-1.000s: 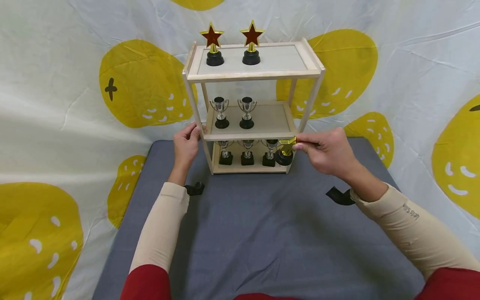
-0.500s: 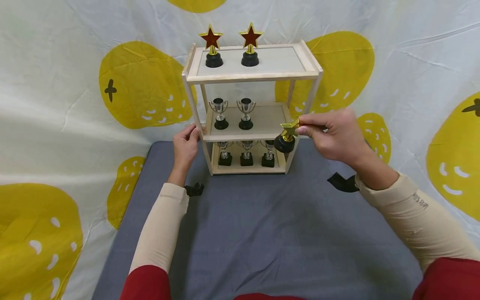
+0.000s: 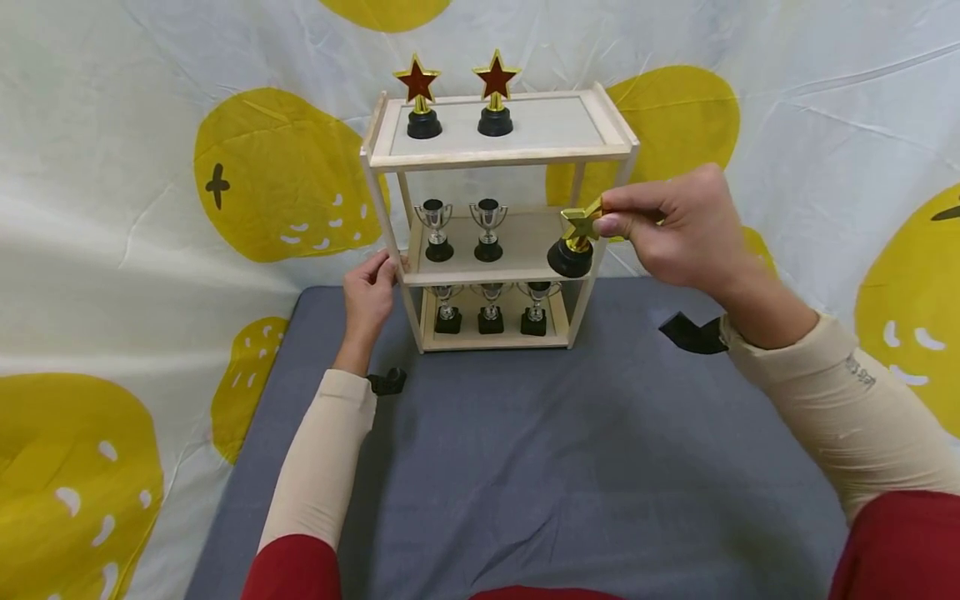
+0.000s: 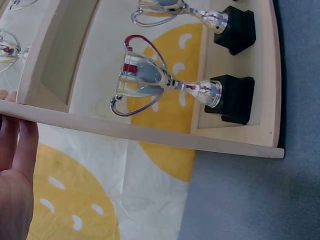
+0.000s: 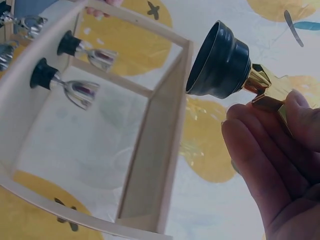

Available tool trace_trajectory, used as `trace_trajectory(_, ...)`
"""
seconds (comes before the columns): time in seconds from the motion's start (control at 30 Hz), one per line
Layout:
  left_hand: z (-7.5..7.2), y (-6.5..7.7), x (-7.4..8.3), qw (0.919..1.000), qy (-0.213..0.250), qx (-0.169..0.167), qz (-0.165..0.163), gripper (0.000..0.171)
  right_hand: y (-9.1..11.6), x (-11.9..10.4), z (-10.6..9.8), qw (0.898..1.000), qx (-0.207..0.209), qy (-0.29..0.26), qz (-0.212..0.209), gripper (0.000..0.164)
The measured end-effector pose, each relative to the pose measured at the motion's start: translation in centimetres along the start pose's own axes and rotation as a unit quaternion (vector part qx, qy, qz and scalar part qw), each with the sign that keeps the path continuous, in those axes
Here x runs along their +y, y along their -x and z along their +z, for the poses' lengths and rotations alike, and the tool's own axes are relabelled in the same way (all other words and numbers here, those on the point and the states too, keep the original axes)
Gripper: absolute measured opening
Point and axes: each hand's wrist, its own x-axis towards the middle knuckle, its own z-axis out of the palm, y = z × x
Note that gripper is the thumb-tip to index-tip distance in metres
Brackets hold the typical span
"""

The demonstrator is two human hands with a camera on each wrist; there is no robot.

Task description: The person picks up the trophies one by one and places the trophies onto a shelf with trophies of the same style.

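Observation:
My right hand [image 3: 693, 229] pinches a gold star trophy [image 3: 571, 257] by its star, in front of the shelf's right side at middle-tier height. In the right wrist view the black base [image 5: 220, 62] tilts with its hollow underside showing. The left hand [image 3: 367, 292] holds the left front post [image 4: 150, 135] of the wooden shelf [image 3: 502, 157], fingers reaching behind it. Two trophies with red stars, a left one [image 3: 423, 100] and a right one [image 3: 496, 96], stand on the top tier. The middle tier bears two silver cup trophies [image 3: 488, 229].
Three silver cups on square black bases [image 3: 491, 320] stand on the bottom tier. Under the shelf lies a grey cloth-covered table [image 3: 480, 450]. A white curtain with yellow fruit prints [image 3: 277, 175] hangs close behind and at both sides.
My right hand has lifted the star trophy from bottom-tier height to the middle tier, still tilted. The left hand stays at the shelf post.

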Motion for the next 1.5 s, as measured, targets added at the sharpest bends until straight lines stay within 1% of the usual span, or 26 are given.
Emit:
trace_trajectory(0.17,-0.1,0.0,0.1,1.0000,-0.002,0.004,0.006,0.030,-1.4,0.0,-0.5,1.000,-0.007,-0.012,0.013,0.014)
trace_trajectory(0.3,-0.2,0.1,0.2,0.9999,-0.008,0.001,0.008,0.031,-2.4,0.3,-0.9,1.000,-0.016,-0.009,0.018,0.012)
trace_trajectory(0.53,-0.2,-0.1,0.2,0.9999,-0.008,0.002,0.008,0.032,-4.2,1.1,-1.4,0.999,-0.024,-0.025,0.007,0.009)
trace_trajectory(0.6,-0.2,0.0,0.1,0.9999,-0.006,0.005,0.008,0.032,-4.7,1.3,-1.4,0.999,-0.024,-0.027,0.010,0.009)
trace_trajectory(0.7,-0.1,0.0,0.1,0.9999,-0.004,0.006,0.009,0.030,-5.3,1.5,-1.4,0.999,-0.025,-0.027,0.029,0.009)
trace_trajectory(0.9,0.3,0.1,0.0,0.9998,0.008,-0.010,0.012,0.033,-6.1,2.2,-1.5,0.997,-0.030,-0.018,0.072,0.009)
trace_trajectory(1.03,0.3,0.1,-0.1,0.9999,0.007,-0.008,0.011,0.032,-6.7,2.6,-1.5,0.995,-0.036,-0.027,0.086,0.008)
trace_trajectory(1.1,0.3,0.1,0.0,0.9999,0.006,-0.006,0.012,0.031,-7.1,2.8,-1.5,0.995,-0.038,-0.029,0.087,0.008)
trace_trajectory(1.3,0.3,0.1,0.2,0.9999,0.012,-0.005,0.012,0.031,-8.3,3.5,-1.6,0.995,-0.045,0.002,0.092,0.011)
trace_trajectory(1.5,0.1,0.2,0.3,0.9998,0.017,-0.002,0.010,0.030,-9.5,4.7,-1.2,0.990,-0.063,0.017,0.122,0.015)
